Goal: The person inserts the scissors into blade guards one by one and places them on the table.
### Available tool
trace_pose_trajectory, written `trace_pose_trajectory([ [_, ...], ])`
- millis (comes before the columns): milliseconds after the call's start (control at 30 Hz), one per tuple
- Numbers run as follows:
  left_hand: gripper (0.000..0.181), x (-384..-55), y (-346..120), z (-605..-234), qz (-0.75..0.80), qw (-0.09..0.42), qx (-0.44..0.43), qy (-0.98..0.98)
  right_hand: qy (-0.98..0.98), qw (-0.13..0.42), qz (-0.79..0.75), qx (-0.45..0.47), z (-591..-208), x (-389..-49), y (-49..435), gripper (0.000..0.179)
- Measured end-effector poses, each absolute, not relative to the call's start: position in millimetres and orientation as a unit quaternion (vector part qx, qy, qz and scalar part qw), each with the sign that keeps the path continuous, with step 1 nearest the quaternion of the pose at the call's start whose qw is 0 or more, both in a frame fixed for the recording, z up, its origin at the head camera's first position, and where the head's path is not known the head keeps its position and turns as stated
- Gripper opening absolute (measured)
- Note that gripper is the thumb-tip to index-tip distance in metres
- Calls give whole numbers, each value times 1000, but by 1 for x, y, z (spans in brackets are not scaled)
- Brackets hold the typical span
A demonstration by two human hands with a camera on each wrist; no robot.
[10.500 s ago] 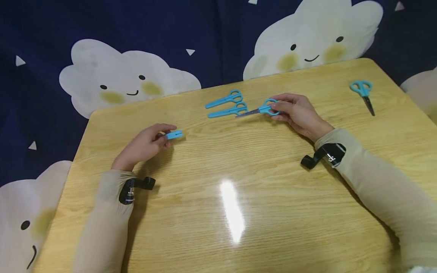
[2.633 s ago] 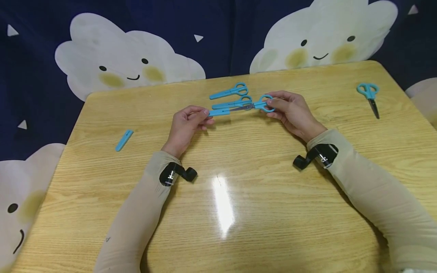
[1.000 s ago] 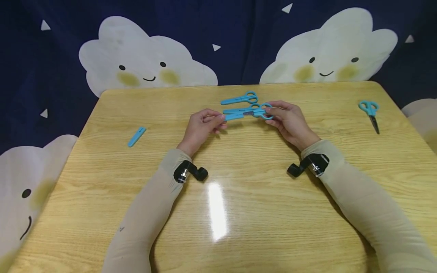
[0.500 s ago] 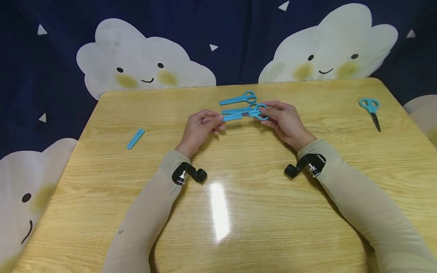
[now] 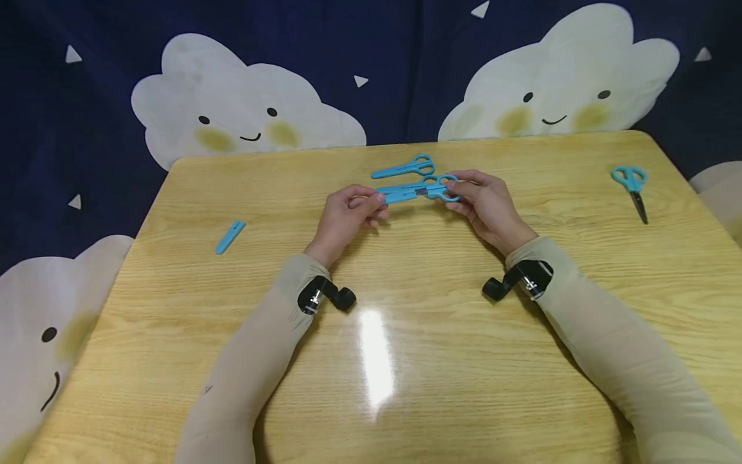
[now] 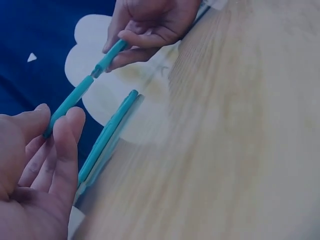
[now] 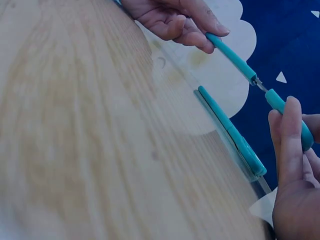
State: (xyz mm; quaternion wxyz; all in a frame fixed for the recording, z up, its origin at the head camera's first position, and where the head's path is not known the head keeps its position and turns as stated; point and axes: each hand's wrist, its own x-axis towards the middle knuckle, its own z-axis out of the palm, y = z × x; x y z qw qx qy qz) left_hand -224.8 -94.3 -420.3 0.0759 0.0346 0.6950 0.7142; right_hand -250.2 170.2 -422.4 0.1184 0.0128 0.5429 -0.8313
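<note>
Two hands at work, both toward the far side of the wooden table [image 5: 440,386]. Left hand [image 5: 346,218]: thumb and fingertips pinch a blue sheath [image 6: 71,103] near its closed end. Right hand [image 5: 488,207]: thumb and fingers pinch the blue handles of the scissors [image 6: 109,57]. Neither grip is spread; each closes just to the thickness of its piece. The blades run into the mouth of the sheath, and only a short grey stretch of metal shows outside (all three views agree on that). Sheath and scissors make one line between my hands, held up off the wood in both wrist views.

Just beyond them, partly covered in the head view, lies a nearer sheathed pair [image 5: 391,189]; behind it, close to the table's far edge, a farther sheathed pair [image 5: 404,169]. Well apart on my left, a loose sheath [image 5: 230,237] lies aslant. Far to my right, a bare pair [image 5: 629,183], dark blades pointing my way.

Beige sleeves [image 5: 249,361] on both arms, black wrist gear at each cuff. Dark blue cloth [image 5: 301,32] with white clouds hangs behind.
</note>
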Motion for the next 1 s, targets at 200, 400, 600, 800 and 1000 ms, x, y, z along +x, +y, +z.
trace_pose_trajectory([
  [200, 20, -230, -88, -421, 719, 63, 10, 692, 526, 113, -843, 25, -426, -249, 169, 34],
  [400, 21, -233, -88, -424, 736, 50, 7, 675, 526, 105, -843, 26, -426, -248, 166, 34],
  [600, 20, -233, -93, -425, 744, 38, 15, 667, 548, 107, -830, 18, -424, -249, 163, 37],
  [800, 20, -233, -94, -425, 747, 43, 22, 664, 550, 106, -828, 9, -423, -249, 163, 35],
  [1000, 21, -233, -93, -426, 749, 49, 19, 661, 554, 104, -826, 6, -424, -246, 164, 34],
])
